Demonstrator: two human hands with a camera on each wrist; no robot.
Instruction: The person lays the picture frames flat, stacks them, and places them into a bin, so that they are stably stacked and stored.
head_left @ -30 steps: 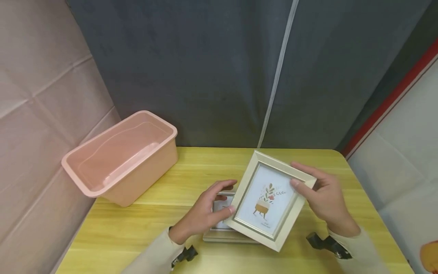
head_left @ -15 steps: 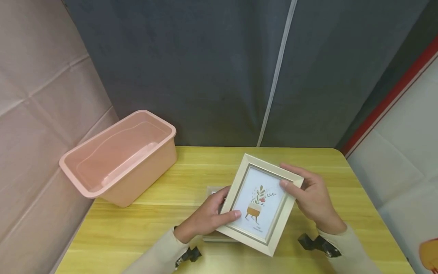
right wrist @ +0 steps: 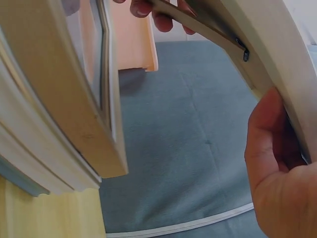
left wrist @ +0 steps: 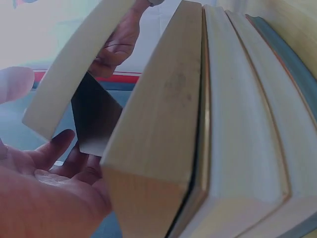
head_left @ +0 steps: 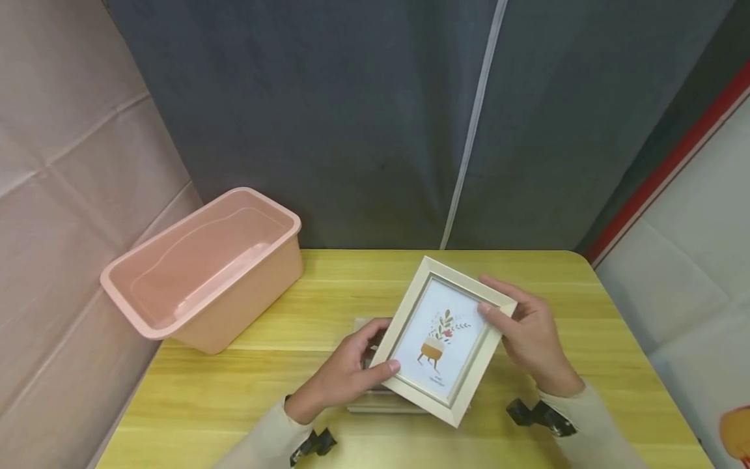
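Hands, the left hand point(head_left: 346, 371) at the lower left corner and the right hand point(head_left: 536, 335) at the upper right, pinch a cream picture frame point(head_left: 441, 345), thumbs on its face. Held between them above a stack of frames point(head_left: 389, 410), apart from it, the piece has its long axis slanting away and rightward. Behind its narrow inner lip, a leafy plant with a red bloom rises from a legged ochre pot. Beyond, a pink bin point(head_left: 260, 290), nearer the left hand, stands on the wood-grain table point(head_left: 336, 286).
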